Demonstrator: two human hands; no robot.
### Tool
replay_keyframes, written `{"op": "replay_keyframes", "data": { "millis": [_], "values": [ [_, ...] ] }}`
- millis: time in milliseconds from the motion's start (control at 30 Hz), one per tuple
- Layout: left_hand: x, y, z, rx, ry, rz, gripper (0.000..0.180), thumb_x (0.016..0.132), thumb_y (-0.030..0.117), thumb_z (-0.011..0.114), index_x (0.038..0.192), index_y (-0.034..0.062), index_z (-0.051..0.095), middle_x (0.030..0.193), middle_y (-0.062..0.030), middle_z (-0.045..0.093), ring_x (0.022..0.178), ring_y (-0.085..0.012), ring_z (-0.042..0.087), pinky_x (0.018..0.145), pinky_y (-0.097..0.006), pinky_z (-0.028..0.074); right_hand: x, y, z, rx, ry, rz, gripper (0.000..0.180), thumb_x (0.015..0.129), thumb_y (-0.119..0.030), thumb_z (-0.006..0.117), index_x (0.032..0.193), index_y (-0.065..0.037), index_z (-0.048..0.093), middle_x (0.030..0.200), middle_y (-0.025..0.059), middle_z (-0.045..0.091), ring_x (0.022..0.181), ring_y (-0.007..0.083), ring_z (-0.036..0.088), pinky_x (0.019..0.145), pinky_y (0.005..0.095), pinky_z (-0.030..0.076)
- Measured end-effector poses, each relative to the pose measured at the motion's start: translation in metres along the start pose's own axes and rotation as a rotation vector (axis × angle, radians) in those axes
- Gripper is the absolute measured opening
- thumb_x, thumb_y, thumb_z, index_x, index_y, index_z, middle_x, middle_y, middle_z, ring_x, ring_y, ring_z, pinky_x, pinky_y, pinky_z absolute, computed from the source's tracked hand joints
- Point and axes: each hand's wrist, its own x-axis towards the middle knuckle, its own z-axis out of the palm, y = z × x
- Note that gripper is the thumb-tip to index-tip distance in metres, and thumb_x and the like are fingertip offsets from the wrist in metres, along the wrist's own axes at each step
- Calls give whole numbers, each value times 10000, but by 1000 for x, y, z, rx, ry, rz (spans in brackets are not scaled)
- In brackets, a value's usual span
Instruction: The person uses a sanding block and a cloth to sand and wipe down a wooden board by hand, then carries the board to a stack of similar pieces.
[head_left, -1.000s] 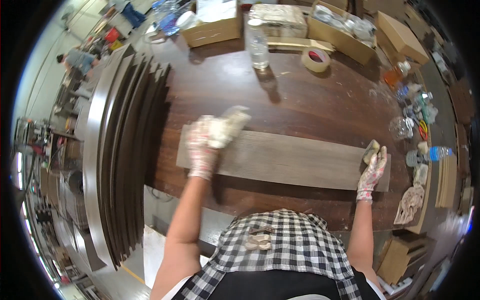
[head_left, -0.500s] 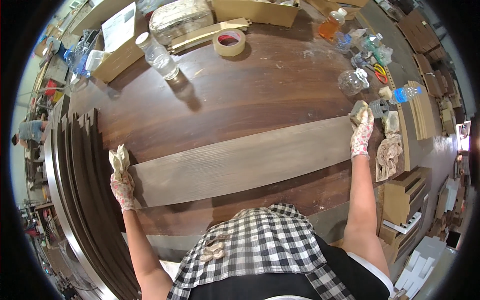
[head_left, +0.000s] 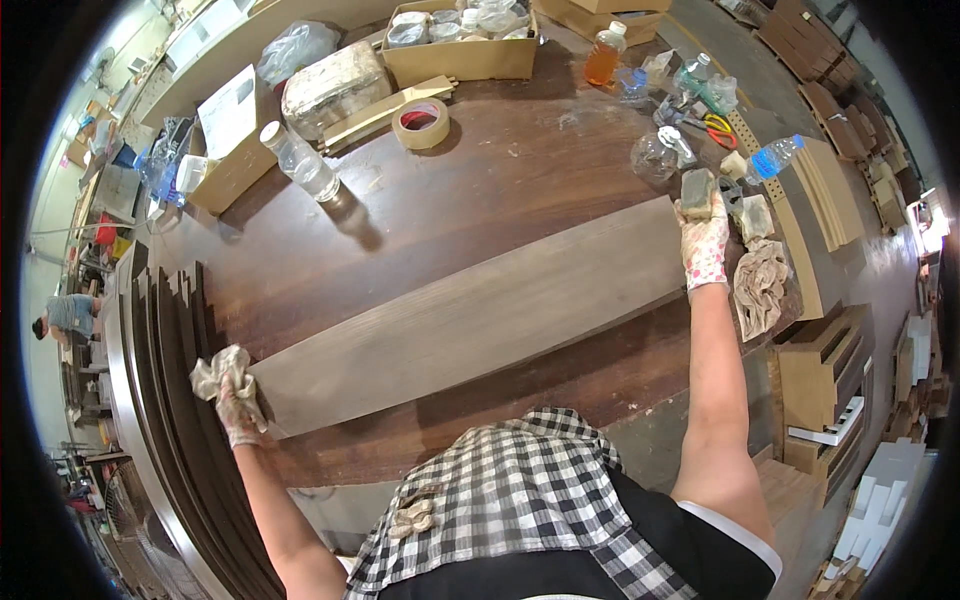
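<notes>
A long grey-brown wooden board (head_left: 470, 300) lies aslant across the dark brown table (head_left: 500, 170), its right end farther from me than its left. At the board's left end my gloved left hand (head_left: 238, 400) is closed around a crumpled whitish rag (head_left: 225, 372). My right hand (head_left: 705, 240), in a patterned glove, grips a grey sanding block (head_left: 697, 193) at the far right corner of the board. Beside that hand lie a pale block (head_left: 755, 217) and a crumpled beige cloth (head_left: 760, 285).
Dark boards (head_left: 170, 380) are stacked at the left. Across the table stand a clear bottle (head_left: 300, 165), a tape roll (head_left: 420, 124) and an open carton (head_left: 460, 65) of containers. Bottles and orange-handled scissors (head_left: 720, 130) crowd the far right. A person (head_left: 70, 315) is far off at left.
The view has turned a little. My right hand has tilted the block, showing more of its grey face. The rag in my left hand looks more spread out.
</notes>
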Motion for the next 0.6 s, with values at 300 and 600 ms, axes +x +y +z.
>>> {"op": "replay_keyframes", "data": {
  "millis": [300,600],
  "values": [
    [-53,43,-39,81,-215,537,408,904,146,395,1274,-24,433,1284,-105,489,891,-98,582,673,-173,479,2,-13,-47,689,-788,405,582,848,-434,434,1245,-9,406,978,168,571,721,244,595,660,356,528],
    [-107,-26,-25,-160,173,200,481,942,218,405,1387,81,284,1386,-33,340,1219,-185,366,1069,-350,224,31,8,-103,345,-675,409,498,865,-358,528,1257,-58,457,1176,150,529,998,316,528,851,469,434]
  ]
}}
